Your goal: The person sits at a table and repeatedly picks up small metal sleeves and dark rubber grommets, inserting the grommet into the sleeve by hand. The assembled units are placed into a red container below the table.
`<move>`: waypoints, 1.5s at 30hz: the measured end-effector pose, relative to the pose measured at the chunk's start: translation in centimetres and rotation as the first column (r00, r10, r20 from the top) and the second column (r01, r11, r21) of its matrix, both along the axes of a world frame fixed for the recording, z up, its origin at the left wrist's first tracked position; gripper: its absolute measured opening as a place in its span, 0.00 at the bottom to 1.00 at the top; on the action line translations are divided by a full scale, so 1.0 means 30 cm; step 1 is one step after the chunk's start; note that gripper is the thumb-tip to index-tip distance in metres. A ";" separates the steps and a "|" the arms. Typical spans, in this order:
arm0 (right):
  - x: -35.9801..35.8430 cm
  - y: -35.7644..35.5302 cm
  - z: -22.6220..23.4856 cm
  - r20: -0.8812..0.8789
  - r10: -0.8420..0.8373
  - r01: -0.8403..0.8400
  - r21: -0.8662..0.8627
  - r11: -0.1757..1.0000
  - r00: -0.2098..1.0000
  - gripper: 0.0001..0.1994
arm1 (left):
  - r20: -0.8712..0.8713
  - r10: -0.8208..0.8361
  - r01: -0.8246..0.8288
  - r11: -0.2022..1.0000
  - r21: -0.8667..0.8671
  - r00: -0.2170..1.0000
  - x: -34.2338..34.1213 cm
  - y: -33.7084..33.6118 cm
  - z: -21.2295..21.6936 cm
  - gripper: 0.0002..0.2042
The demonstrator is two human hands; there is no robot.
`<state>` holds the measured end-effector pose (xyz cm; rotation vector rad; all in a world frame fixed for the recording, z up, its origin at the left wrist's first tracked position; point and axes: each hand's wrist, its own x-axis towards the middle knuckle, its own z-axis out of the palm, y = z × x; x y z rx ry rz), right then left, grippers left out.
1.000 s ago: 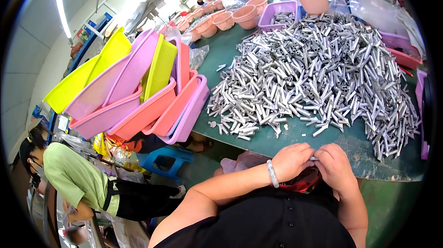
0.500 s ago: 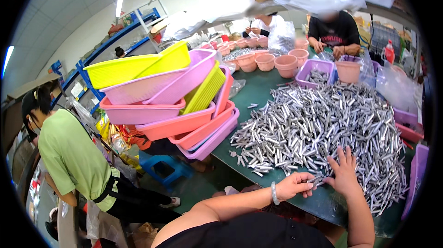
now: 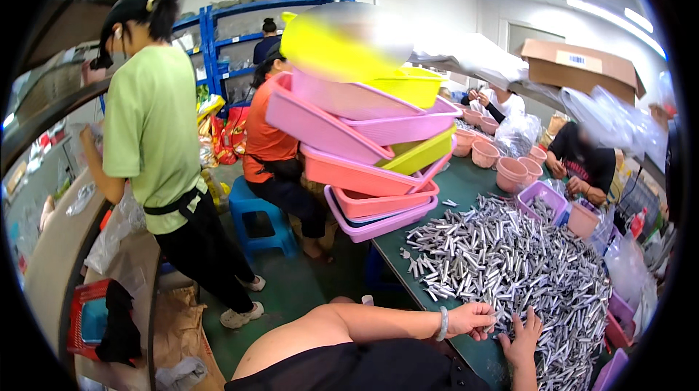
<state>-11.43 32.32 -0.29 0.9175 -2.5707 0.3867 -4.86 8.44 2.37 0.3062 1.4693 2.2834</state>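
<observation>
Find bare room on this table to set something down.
Bare tabletop shows between the basket stack, the pink pots and the metal tube pile, bar a few loose tubes. Another patch lies below the left forearm, left of the right hand. It's crowded across the pile and under that hand.

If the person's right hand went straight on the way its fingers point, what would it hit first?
Most likely the pile of metal tubes, which lies directly ahead of the right hand's spread fingers; how high they are above it is hard to judge.
</observation>
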 end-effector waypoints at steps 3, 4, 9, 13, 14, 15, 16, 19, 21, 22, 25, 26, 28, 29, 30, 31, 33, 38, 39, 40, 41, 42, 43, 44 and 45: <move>0.012 -0.002 -0.021 -0.017 0.027 -0.028 -0.045 0.999 0.999 0.32 | -0.019 0.012 -0.012 1.000 -0.010 1.000 0.034 -0.014 -0.014 0.08; 0.017 -0.002 -0.032 -0.019 0.037 -0.038 -0.070 0.997 0.999 0.33 | -0.014 0.020 -0.020 1.000 -0.012 1.000 0.049 -0.021 -0.018 0.08; 0.040 -0.012 -0.047 -0.026 0.043 -0.046 -0.110 0.993 0.999 0.29 | -0.017 0.102 -0.102 0.995 -0.002 0.995 0.107 -0.040 -0.048 0.06; 0.109 -0.023 -0.045 -0.042 0.004 -0.008 -0.085 0.996 0.999 0.26 | -0.033 0.122 -0.124 0.992 -0.037 0.992 0.153 -0.046 -0.040 0.06; 0.126 -0.026 -0.047 -0.062 0.005 -0.010 -0.080 0.997 0.998 0.25 | -0.047 0.116 -0.117 0.993 -0.025 0.992 0.156 -0.051 -0.045 0.06; 0.141 -0.028 -0.043 -0.054 -0.002 -0.003 -0.078 0.997 0.999 0.25 | -0.051 0.102 -0.104 0.994 -0.031 0.993 0.158 -0.055 -0.050 0.06; 0.156 -0.034 -0.037 -0.043 -0.009 0.005 -0.081 0.997 0.999 0.24 | -0.053 0.089 -0.091 0.995 -0.041 0.995 0.160 -0.060 -0.056 0.07; 0.180 -0.048 -0.030 -0.031 -0.034 0.031 -0.087 0.996 0.999 0.23 | -0.050 0.082 -0.085 0.994 -0.062 0.995 0.165 -0.059 -0.061 0.07; 0.190 -0.055 -0.025 -0.029 -0.028 0.025 -0.097 0.995 0.999 0.23 | -0.056 0.087 -0.090 0.994 -0.068 0.995 0.164 -0.059 -0.063 0.07; 0.198 -0.052 -0.023 -0.009 -0.034 0.033 -0.090 0.995 0.999 0.22 | -0.065 0.082 -0.087 0.993 -0.077 0.994 0.159 -0.055 -0.067 0.07; 0.227 -0.055 -0.009 0.068 -0.032 0.038 -0.084 0.996 0.997 0.20 | -0.103 0.075 -0.086 0.991 -0.101 0.992 0.145 -0.048 -0.070 0.08; 0.233 -0.058 -0.006 0.066 -0.032 0.037 -0.085 0.996 0.997 0.20 | -0.123 0.075 -0.089 0.990 -0.105 0.989 0.143 -0.045 -0.069 0.08; 0.241 -0.064 0.002 0.063 -0.030 0.036 -0.087 0.996 0.998 0.19 | -0.167 0.074 -0.095 0.988 -0.121 0.983 0.134 -0.047 -0.075 0.08; 0.245 -0.067 0.002 0.064 -0.027 0.033 -0.089 0.996 0.998 0.19 | -0.170 0.079 -0.101 0.987 -0.128 0.982 0.132 -0.048 -0.080 0.08; 0.248 -0.069 0.003 0.066 -0.025 0.031 -0.091 0.995 0.998 0.19 | -0.173 0.082 -0.107 0.985 -0.135 0.981 0.132 -0.047 -0.082 0.08; 0.250 -0.069 0.006 0.063 -0.024 0.029 -0.091 0.995 0.998 0.19 | -0.182 0.086 -0.112 0.984 -0.139 0.980 0.129 -0.046 -0.083 0.08; 0.255 -0.066 0.011 0.087 -0.037 0.043 -0.065 0.997 0.996 0.20 | -0.192 0.086 -0.117 0.981 -0.155 0.978 0.123 -0.046 -0.092 0.08; 0.269 -0.073 0.042 0.120 -0.079 0.081 -0.012 0.997 0.990 0.20 | -0.186 0.080 -0.113 0.978 -0.178 0.979 0.114 -0.041 -0.083 0.08; 0.276 -0.078 0.046 0.123 -0.091 0.093 -0.011 0.996 0.988 0.20 | -0.185 0.073 -0.107 0.978 -0.180 0.980 0.112 -0.040 -0.080 0.08; 0.280 -0.080 0.047 0.121 -0.114 0.114 0.003 0.993 0.986 0.19 | -0.196 0.067 -0.103 0.978 -0.181 0.978 0.108 -0.037 -0.076 0.08; 0.282 -0.082 0.046 0.118 -0.114 0.115 -0.001 0.993 0.986 0.18 | -0.206 0.061 -0.099 0.978 -0.181 0.977 0.104 -0.035 -0.073 0.08; 0.283 -0.083 0.044 0.115 -0.115 0.116 -0.006 0.993 0.987 0.17 | -0.215 0.055 -0.096 0.979 -0.182 0.975 0.101 -0.033 -0.075 0.08; 0.282 -0.084 0.044 0.111 -0.115 0.117 -0.010 0.993 0.987 0.17 | -0.216 0.059 -0.099 0.979 -0.176 0.975 0.096 -0.029 -0.080 0.08; 0.281 -0.083 0.043 0.122 -0.109 0.111 -0.012 0.994 0.987 0.16 | -0.216 0.064 -0.102 0.980 -0.170 0.974 0.091 -0.025 -0.087 0.08; 0.280 -0.083 0.043 0.133 -0.102 0.105 -0.013 0.994 0.986 0.15 | -0.217 0.069 -0.105 0.981 -0.163 0.974 0.087 -0.022 -0.092 0.08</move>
